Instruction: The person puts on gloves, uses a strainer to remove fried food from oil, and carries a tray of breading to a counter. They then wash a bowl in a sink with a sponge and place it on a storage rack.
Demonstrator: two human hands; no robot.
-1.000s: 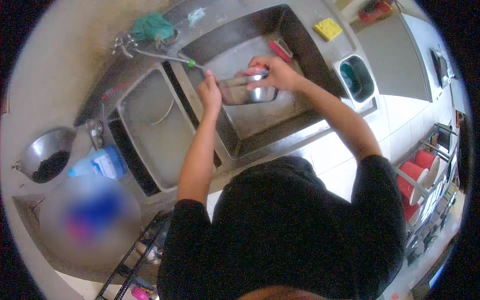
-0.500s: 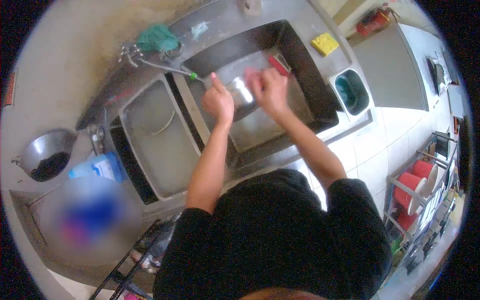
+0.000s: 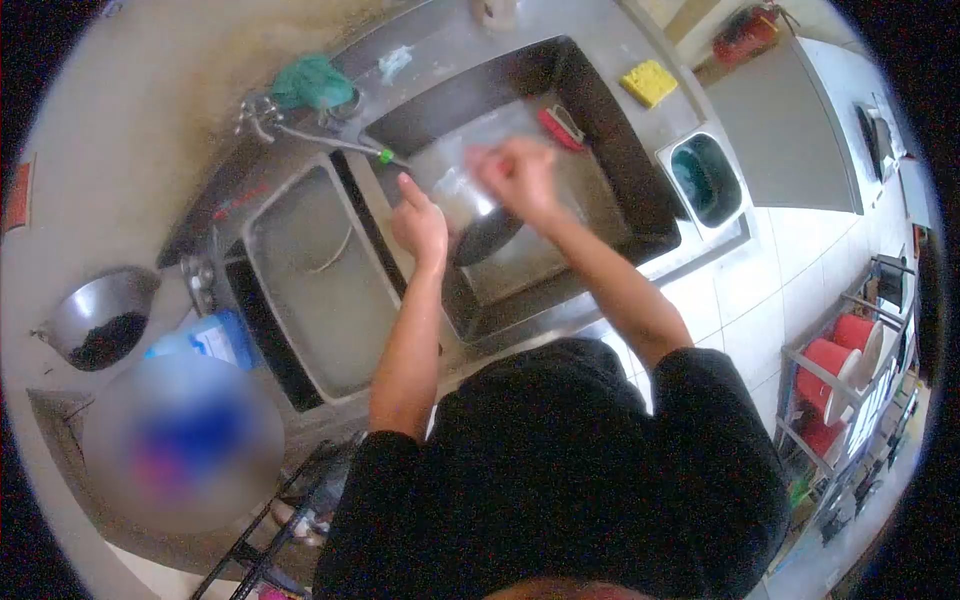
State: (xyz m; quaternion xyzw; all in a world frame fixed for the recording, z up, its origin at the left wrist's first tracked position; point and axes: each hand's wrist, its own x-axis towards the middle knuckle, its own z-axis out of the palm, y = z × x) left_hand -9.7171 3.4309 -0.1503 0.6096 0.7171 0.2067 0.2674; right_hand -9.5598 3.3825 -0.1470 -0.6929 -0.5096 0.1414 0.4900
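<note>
Over the right sink basin, a shiny metal bowl (image 3: 486,228) is tilted between my hands. My left hand (image 3: 420,228) holds its left edge, thumb raised and the other fingers mostly hidden. My right hand (image 3: 520,178) is closed at the bowl's upper right side, around something pinkish that is smeared by motion. The faucet spout with a green tip (image 3: 386,157) points towards the bowl from the left. A red brush (image 3: 562,129) lies in the basin beyond my right hand.
A yellow sponge (image 3: 649,84) and a green cloth (image 3: 313,82) rest on the sink's back ledge. A container with green contents (image 3: 706,180) stands at the right rim. The left basin (image 3: 320,280) holds cloudy water. Another metal bowl (image 3: 104,309) sits far left.
The bowl has tilted and shifted a little lower, showing more of its dark side. My left hand has moved slightly left and down, and my right hand slightly left.
</note>
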